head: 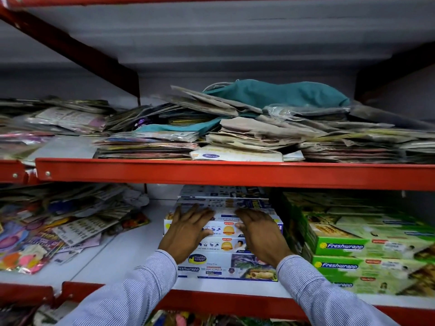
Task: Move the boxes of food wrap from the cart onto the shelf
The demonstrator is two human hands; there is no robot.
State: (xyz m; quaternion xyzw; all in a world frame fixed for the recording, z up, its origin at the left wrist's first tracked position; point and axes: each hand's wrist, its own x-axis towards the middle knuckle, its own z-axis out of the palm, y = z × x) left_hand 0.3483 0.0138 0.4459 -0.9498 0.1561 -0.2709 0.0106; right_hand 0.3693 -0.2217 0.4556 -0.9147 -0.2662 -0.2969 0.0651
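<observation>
A stack of white and blue food wrap boxes (pixel 226 267) stands on the white shelf (pixel 131 250) with a red front rail, in the lower middle of the view. My left hand (pixel 188 231) lies flat on the left part of the upper boxes, fingers spread. My right hand (pixel 261 231) lies flat on the right part of the same boxes, fingers together. Neither hand wraps around a box. Both arms in striped sleeves reach in from below. The cart is out of view.
Green Freshwrapp boxes (pixel 367 252) are stacked right of the white stack, almost touching it. Loose colourful packets (pixel 58 231) cover the shelf's left part. The shelf above (pixel 235 175) holds piles of flat packets and a teal cloth bag (pixel 277 92). Bare shelf lies between packets and stack.
</observation>
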